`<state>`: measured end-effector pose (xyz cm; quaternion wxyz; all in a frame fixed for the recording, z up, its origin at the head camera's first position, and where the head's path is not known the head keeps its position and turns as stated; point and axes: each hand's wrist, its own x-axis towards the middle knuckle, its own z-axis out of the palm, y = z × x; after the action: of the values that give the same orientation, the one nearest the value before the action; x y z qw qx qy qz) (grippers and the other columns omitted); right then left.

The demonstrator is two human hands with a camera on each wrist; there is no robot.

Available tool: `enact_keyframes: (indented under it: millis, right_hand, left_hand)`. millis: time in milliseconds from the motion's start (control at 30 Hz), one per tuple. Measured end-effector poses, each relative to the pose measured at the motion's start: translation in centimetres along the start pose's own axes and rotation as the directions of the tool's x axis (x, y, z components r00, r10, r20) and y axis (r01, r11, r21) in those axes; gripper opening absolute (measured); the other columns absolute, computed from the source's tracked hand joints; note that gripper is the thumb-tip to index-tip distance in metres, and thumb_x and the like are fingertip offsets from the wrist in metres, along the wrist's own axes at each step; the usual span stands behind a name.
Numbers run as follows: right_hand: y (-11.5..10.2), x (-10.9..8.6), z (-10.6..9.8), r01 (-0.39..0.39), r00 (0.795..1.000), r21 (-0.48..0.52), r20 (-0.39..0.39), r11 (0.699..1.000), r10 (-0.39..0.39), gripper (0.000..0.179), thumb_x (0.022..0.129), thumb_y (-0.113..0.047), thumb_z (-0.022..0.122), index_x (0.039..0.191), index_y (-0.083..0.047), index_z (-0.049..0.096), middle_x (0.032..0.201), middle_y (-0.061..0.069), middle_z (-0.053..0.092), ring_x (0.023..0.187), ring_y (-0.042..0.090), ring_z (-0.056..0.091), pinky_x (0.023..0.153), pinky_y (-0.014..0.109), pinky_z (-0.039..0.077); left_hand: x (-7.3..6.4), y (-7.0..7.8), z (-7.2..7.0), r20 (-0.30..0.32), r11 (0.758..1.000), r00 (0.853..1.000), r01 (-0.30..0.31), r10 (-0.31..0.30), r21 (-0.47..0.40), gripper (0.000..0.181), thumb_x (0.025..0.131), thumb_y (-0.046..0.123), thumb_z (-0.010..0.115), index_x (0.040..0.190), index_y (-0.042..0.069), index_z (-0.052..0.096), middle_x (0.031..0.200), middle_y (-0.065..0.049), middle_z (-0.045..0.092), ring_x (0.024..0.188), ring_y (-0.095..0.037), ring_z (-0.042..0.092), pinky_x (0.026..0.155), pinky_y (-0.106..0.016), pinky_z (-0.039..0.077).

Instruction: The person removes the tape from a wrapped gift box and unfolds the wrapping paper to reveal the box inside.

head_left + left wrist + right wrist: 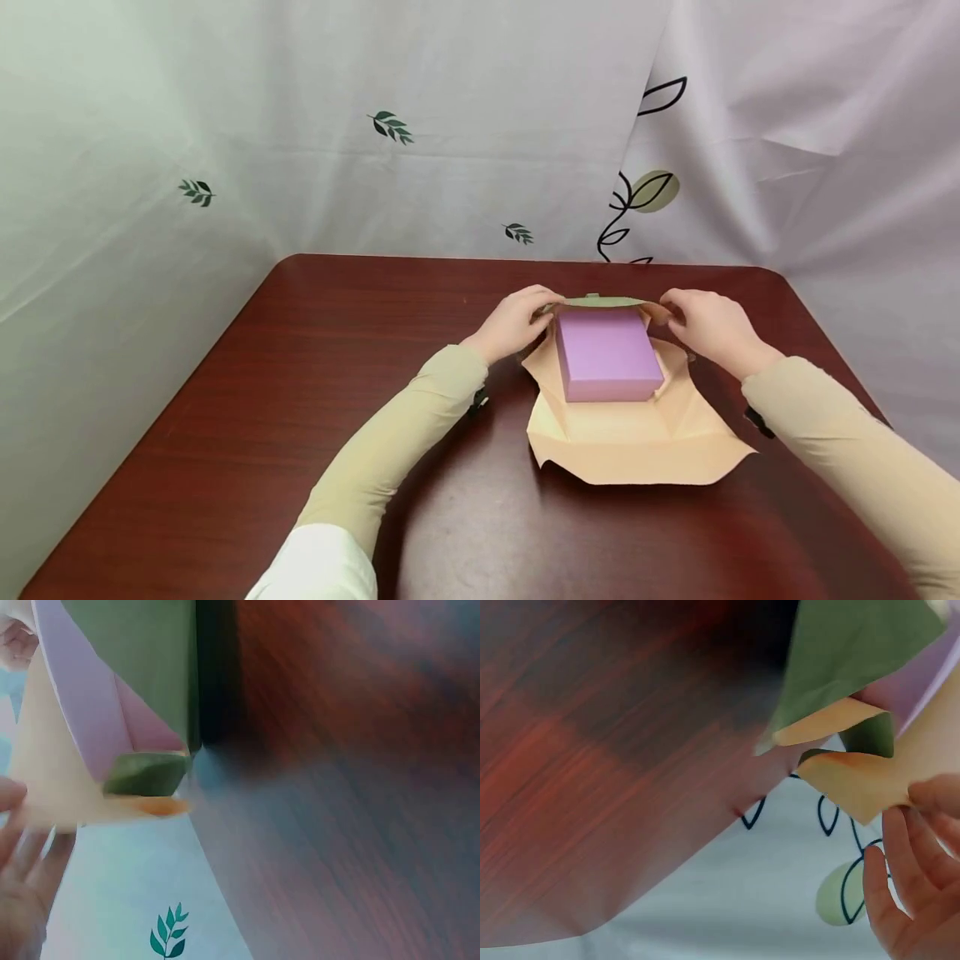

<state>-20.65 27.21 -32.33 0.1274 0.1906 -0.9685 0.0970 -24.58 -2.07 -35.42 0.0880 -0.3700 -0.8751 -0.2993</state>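
Note:
A purple box sits on a sheet of wrapping paper, tan on its inner face and green on its outer face. The far flap stands raised behind the box, its green side showing in both wrist views. My left hand pinches the flap's left end between thumb and fingers. At the flap's right end my right hand pinches the paper too; in the right wrist view its thumb and fingers meet on the tan edge. The near flap spreads toward me with creased, curled edges.
The reddish-brown wooden table has rounded far corners. Close behind and beside it hangs a pale curtain with leaf prints. Dark bands show at both wrists, under beige sleeves.

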Motion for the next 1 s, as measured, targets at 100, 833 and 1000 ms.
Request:
enact_keyframes:
  millis: [100,833,1000]
  right_hand:
    - [0.5,0.6,0.3,-0.026,0.998,-0.021,-0.054,0.999,0.025,0.008,0.082,0.000,0.060,0.089,-0.004,0.063,0.077,0.012,0.063,0.062,0.026,0.054,0.055,0.049,0.045]
    - [2.2,3.5,2.0,0.019,0.998,0.026,0.057,0.999,-0.020,0.060,0.085,-0.006,0.062,0.140,0.004,0.038,0.114,0.031,0.059,0.099,0.045,0.058,0.086,0.056,0.044]
    - [2.5,3.1,3.0,0.079,0.982,-0.017,0.171,0.997,-0.075,0.060,0.085,-0.008,0.062,0.138,0.009,0.039,0.130,0.031,0.050,0.120,0.048,0.043,0.100,0.059,0.034]
  left_hand:
    - [0.3,-0.1,0.1,-0.055,0.998,0.998,0.028,-0.025,0.050,0.032,0.093,0.006,0.056,0.125,0.007,0.060,0.118,-0.006,0.060,0.101,-0.016,0.058,0.084,-0.027,0.048]
    - [-0.7,1.8,1.0,0.025,0.790,0.968,-0.220,0.252,0.573,0.019,0.094,0.014,0.051,0.107,0.009,0.064,0.107,-0.004,0.061,0.104,-0.020,0.054,0.087,-0.032,0.041]
    - [-0.6,1.0,1.5,0.109,0.770,0.993,-0.108,0.050,0.628,0.032,0.094,0.024,0.053,0.120,0.007,0.060,0.128,-0.007,0.056,0.126,-0.023,0.046,0.102,-0.037,0.035]
